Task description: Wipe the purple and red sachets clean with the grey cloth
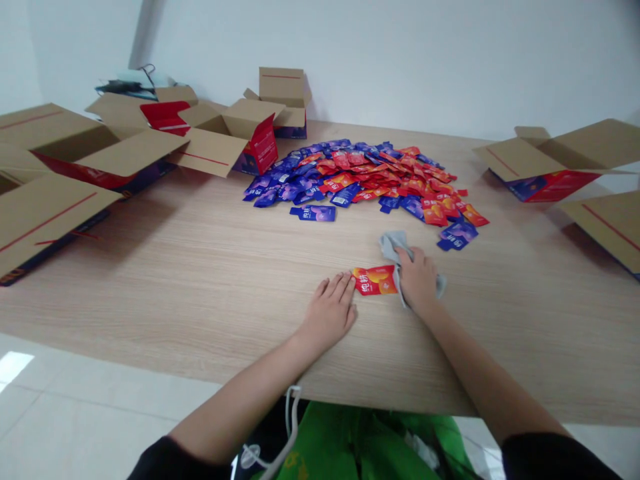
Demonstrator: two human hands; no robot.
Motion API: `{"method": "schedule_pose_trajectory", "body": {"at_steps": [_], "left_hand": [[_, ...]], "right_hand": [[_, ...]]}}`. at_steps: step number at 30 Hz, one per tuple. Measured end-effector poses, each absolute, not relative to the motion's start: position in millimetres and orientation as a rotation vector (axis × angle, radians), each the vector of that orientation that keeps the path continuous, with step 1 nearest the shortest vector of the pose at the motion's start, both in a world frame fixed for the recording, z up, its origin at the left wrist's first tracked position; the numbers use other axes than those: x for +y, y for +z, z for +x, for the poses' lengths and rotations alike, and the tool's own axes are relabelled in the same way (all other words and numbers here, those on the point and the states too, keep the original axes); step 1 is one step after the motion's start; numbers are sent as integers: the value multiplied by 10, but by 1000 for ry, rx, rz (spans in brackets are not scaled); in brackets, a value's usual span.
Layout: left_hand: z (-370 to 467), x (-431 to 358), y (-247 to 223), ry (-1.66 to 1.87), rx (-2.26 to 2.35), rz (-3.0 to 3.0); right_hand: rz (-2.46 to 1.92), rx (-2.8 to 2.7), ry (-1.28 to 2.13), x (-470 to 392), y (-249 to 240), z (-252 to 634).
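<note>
My left hand (331,311) presses flat, fingertips at one end of the red packet (375,281) on the worktop (210,280). My right hand's grip (418,275) has closed around a grey cloth (395,245) at the packet's other end, nearer me than the packet pile (350,175).

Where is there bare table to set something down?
The table shows bare wood left of the left hand, toward the left boxes, and right of the right hand, nearer than the right boxes. A strip separates the hands from the sachet pile. Crowded: the pile, the left boxes, and red sachet and gray cloth at the hands.
</note>
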State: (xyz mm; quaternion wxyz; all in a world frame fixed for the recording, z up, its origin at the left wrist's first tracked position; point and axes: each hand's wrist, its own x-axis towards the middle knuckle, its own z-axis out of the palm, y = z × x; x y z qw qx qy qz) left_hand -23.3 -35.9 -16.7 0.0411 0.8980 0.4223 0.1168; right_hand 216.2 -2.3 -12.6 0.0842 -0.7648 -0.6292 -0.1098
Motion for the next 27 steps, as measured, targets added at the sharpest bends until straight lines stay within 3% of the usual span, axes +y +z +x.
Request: {"method": "schedule_pose_trajectory", "body": {"at_steps": [4, 8, 14, 21, 27], "left_hand": [[-241, -365, -194, 361, 1296, 2752], [-252, -366, -203, 356, 1295, 2770], [-256, -374, -184, 315, 1299, 2776], [-252, -376, -195, 334, 1288, 2749], [-241, -369, -226, 361, 1290, 2756]], "right_hand": [[-2244, -1844, -150, 137, 75, 2418], [-1997, -1856, -140, 307, 241, 1941], [-1943, -2197, -201, 165, 21, 1337], [-2239, -1866, -321, 52, -176, 2160], [-2170, -1856, -173, 341, 102, 2374]]}}
